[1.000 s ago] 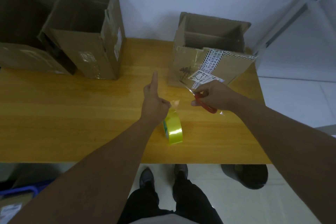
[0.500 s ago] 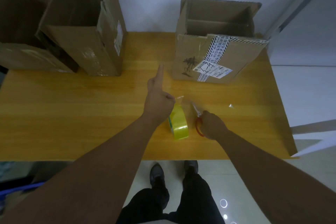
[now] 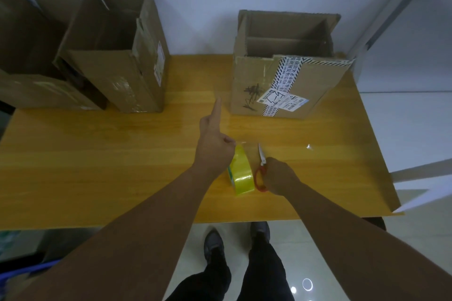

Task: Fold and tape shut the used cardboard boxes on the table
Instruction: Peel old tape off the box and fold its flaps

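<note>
Right, my right hand [image 3: 278,176] is closed on the red scissors [image 3: 260,171] lying beside the yellow tape roll [image 3: 242,173], my left hand [image 3: 215,146] pinches the tape's free end with its forefinger out, so I'd keep that strip taut before carrying it to the open labelled box [image 3: 286,85] at the table's far side.

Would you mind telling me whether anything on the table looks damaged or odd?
The right-hand box shows wear: black scribble and torn striped tape down its front. A small clear scrap lies loose on the table.

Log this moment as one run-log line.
left hand: on tape roll, index finger out | right hand: holding scissors on table | labelled box: open, untaped
</note>
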